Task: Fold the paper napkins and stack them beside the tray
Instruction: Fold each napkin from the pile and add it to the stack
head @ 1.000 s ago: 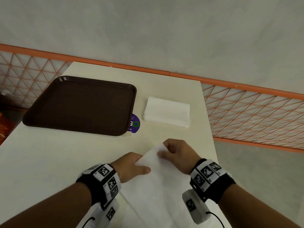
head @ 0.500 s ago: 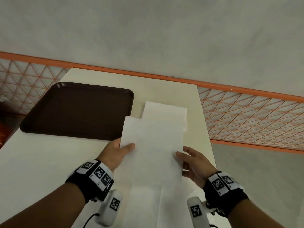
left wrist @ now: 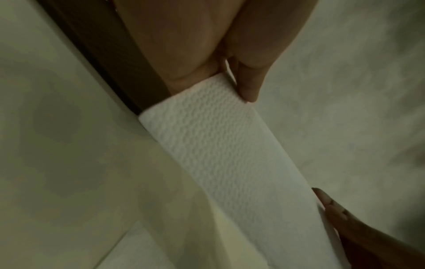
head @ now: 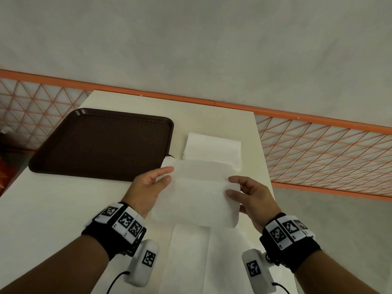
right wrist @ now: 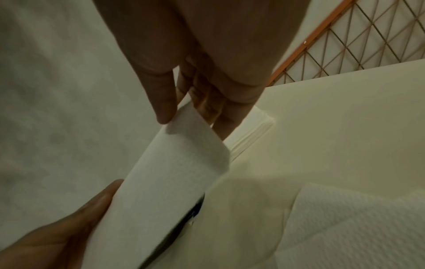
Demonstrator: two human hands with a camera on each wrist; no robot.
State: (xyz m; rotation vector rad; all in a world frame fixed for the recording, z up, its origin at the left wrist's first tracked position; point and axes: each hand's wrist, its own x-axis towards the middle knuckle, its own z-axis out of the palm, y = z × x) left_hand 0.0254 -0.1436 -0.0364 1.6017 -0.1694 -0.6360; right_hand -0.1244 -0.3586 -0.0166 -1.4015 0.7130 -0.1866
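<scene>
Hands: my left hand (head: 148, 187) and right hand (head: 252, 198) each pinch one side of one embossed white napkin (head: 199, 194), held above the cream worktop (head: 53, 209). One flat stack (head: 214, 147) lies beside one textured brown rectangular tray (head: 101, 143); unfolded sheets (head: 191, 262) lie nearer me.

- The napkin (head: 197, 194) I'm holding covers the near edge of the folded stack (head: 213, 148) and the tray's (head: 101, 143) near right corner.
- Unfolded sheets (head: 191, 262) below run off the bottom edge in my head view.
- My left hand (left wrist: 207, 45) is cut by the top edge in the left wrist view; that picture is soft and dim.
</scene>
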